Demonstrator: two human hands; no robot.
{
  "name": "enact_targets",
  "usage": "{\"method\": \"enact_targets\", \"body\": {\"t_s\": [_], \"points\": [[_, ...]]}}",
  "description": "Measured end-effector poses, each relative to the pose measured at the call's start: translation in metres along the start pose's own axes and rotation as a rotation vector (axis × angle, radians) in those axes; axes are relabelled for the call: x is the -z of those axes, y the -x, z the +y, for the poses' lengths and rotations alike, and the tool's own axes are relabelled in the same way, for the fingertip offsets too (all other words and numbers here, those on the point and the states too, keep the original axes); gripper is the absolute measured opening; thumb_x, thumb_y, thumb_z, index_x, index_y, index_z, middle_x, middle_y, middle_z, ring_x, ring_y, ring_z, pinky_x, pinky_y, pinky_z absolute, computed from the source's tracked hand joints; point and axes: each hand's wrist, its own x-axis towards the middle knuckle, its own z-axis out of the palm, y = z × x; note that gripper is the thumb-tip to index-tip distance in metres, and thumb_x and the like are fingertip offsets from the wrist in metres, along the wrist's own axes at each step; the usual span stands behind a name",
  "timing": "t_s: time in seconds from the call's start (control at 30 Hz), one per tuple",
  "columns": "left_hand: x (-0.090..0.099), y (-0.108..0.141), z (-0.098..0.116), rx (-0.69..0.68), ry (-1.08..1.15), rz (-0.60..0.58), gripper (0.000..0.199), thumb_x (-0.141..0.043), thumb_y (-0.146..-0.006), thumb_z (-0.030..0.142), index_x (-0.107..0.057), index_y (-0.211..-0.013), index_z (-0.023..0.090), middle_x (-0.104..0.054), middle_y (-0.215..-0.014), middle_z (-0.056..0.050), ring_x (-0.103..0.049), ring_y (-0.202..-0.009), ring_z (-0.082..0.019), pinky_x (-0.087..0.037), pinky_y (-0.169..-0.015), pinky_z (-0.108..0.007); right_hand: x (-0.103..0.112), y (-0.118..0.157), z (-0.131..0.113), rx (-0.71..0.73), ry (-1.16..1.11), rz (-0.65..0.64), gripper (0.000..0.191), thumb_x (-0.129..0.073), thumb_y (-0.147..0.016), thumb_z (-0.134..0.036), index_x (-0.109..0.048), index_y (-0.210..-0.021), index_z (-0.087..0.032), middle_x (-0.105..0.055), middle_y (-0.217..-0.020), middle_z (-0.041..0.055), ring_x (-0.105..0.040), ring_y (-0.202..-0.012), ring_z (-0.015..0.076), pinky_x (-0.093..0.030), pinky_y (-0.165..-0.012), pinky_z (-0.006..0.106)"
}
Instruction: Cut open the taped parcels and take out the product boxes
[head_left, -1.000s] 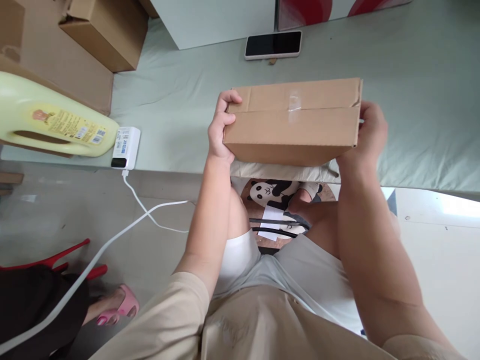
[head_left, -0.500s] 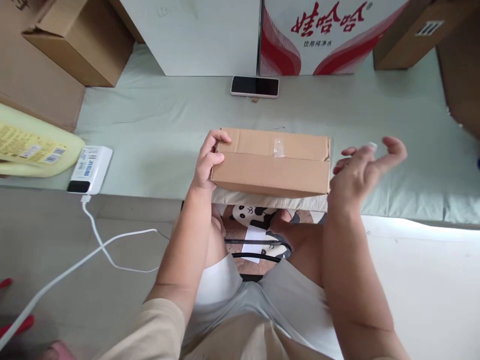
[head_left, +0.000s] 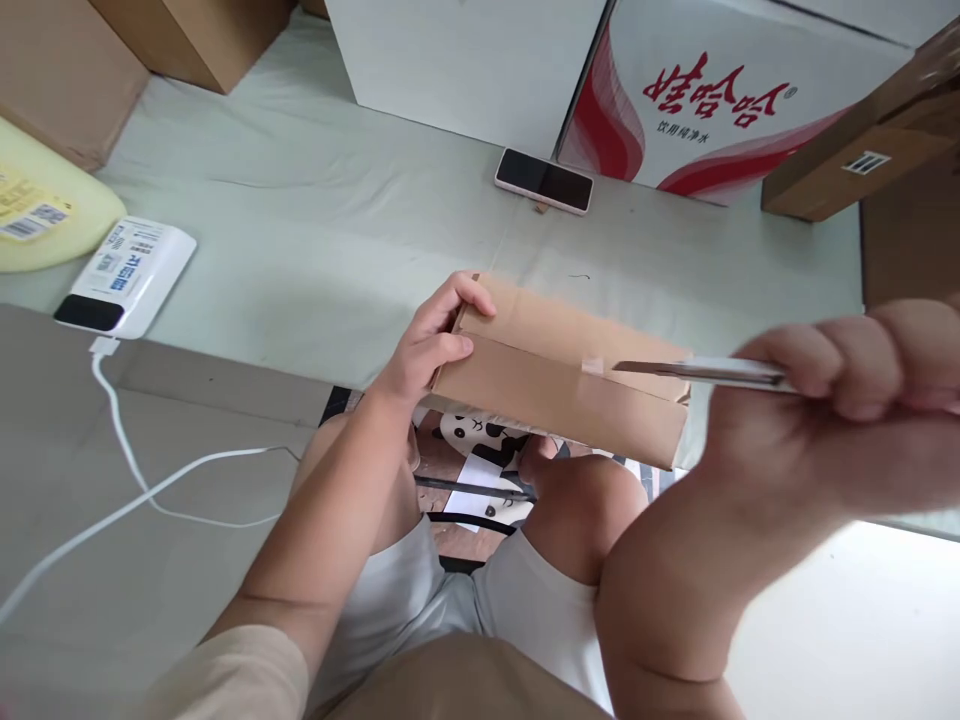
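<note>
My left hand [head_left: 439, 335] grips the left end of a small brown cardboard box [head_left: 559, 395], thumb on the near flap and fingers over the far one. The box is tilted, its right end lower in view and nearer to me. A short piece of clear tape [head_left: 592, 367] lies across the seam on its top. My right hand [head_left: 840, 400], raised close to the camera, is closed around a box cutter [head_left: 720, 372]. Its dark blade points left and appears over the right part of the box near the tape. Whether it touches cannot be told.
A phone [head_left: 544, 182] lies on the green-covered surface [head_left: 300, 230] beyond the box. Behind it stand a white carton [head_left: 465, 70] and a red-and-white carton [head_left: 697, 120]. On the left are a white device [head_left: 127, 275] with a cable and a yellow bottle [head_left: 52, 200].
My right hand has risen toward the camera and to the right, and the box cutter now shows in it. The view has turned, and the box's right end sits lower.
</note>
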Motion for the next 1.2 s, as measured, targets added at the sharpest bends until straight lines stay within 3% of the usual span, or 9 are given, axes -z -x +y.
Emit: {"method": "enact_targets", "body": {"t_s": [0.13,0.27,0.37,0.53,0.63,0.77,0.9,1.0,1.2], "points": [[0.000,0.003,-0.001,0.017,0.045,0.043,0.031,-0.077,-0.060,0.027,-0.061,-0.086,0.019,-0.053,-0.095,-0.010,-0.057,-0.093,-0.032,-0.050,-0.090,-0.052,-0.032,-0.006,0.008,-0.192,-0.392,0.007,0.036,-0.076,-0.077,-0.049,-0.056,-0.057,-0.027,0.005,-0.061,-0.0085,0.004,-0.048,0.0072,-0.008,-0.041,0.028],[-0.003,0.001,-0.003,0.011,0.063,0.045,0.030,-0.075,-0.063,0.032,-0.060,-0.087,0.020,-0.054,-0.097,-0.009,-0.057,-0.095,-0.031,-0.049,-0.086,-0.047,-0.035,-0.002,0.011,-0.232,-0.376,0.132,0.048,-0.080,-0.068,-0.051,-0.041,-0.058,-0.025,0.000,-0.057,-0.0097,-0.001,-0.046,0.0065,-0.011,-0.041,0.027],[-0.003,-0.003,-0.005,0.008,0.048,0.034,0.028,-0.071,-0.064,0.033,-0.060,-0.087,0.021,-0.056,-0.098,-0.008,-0.057,-0.094,-0.029,-0.048,-0.083,-0.043,-0.036,-0.001,0.010,-0.275,-0.403,0.141,0.048,-0.081,-0.065,-0.047,-0.039,-0.059,-0.025,-0.004,-0.055,-0.0109,-0.007,-0.044,0.0056,-0.016,-0.041,0.025],[-0.001,-0.007,-0.010,-0.028,0.030,0.000,0.027,-0.066,-0.062,0.033,-0.057,-0.085,0.022,-0.056,-0.095,-0.006,-0.055,-0.088,-0.024,-0.046,-0.076,-0.039,-0.043,-0.001,-0.002,-0.409,-0.598,0.228,0.033,-0.069,-0.080,-0.031,-0.043,-0.062,-0.023,-0.011,-0.051,-0.0140,-0.015,-0.039,0.0030,-0.024,-0.040,0.019],[0.001,-0.007,-0.012,-0.043,0.004,-0.009,0.026,-0.064,-0.063,0.032,-0.057,-0.086,0.023,-0.055,-0.093,-0.005,-0.054,-0.086,-0.024,-0.045,-0.074,-0.038,-0.045,-0.002,-0.004,-0.431,-0.698,0.182,0.052,-0.060,-0.090,-0.031,-0.025,-0.053,-0.021,-0.008,-0.048,-0.0121,-0.014,-0.037,0.0026,-0.026,-0.040,0.018],[0.002,-0.006,-0.013,-0.041,-0.038,-0.008,0.026,-0.063,-0.063,0.032,-0.057,-0.086,0.023,-0.056,-0.094,-0.006,-0.055,-0.086,-0.024,-0.046,-0.072,-0.038,-0.044,-0.004,0.000,-0.413,-0.680,0.060,0.072,-0.066,-0.088,-0.033,-0.003,-0.057,-0.020,0.001,-0.046,-0.0100,-0.006,-0.037,0.0035,-0.023,-0.037,0.020],[0.003,-0.006,-0.013,-0.054,-0.041,-0.013,0.026,-0.062,-0.062,0.031,-0.058,-0.086,0.023,-0.056,-0.093,-0.006,-0.056,-0.086,-0.024,-0.046,-0.072,-0.038,-0.043,-0.004,0.003,-0.415,-0.662,0.068,0.069,-0.060,-0.088,-0.033,0.003,-0.061,-0.022,0.007,-0.049,-0.0089,0.001,-0.040,0.0049,-0.021,-0.035,0.021],[0.002,-0.006,-0.013,-0.044,-0.046,-0.007,0.025,-0.062,-0.062,0.032,-0.058,-0.085,0.023,-0.056,-0.091,-0.006,-0.057,-0.085,-0.025,-0.047,-0.072,-0.039,-0.041,-0.003,0.004,-0.429,-0.677,0.143,0.060,-0.052,-0.086,-0.032,0.004,-0.066,-0.022,0.011,-0.055,-0.0087,0.007,-0.044,0.0054,-0.017,-0.033,0.021],[0.001,-0.006,-0.011,-0.040,-0.060,0.015,0.025,-0.063,-0.062,0.033,-0.057,-0.084,0.023,-0.056,-0.089,-0.005,-0.056,-0.083,-0.024,-0.047,-0.072,-0.039,-0.040,0.001,0.002,-0.413,-0.638,0.319,0.048,-0.045,-0.087,-0.024,-0.003,-0.064,-0.023,0.001,-0.050,-0.0101,0.001,-0.039,0.0051,-0.015,-0.033,0.021]]}}
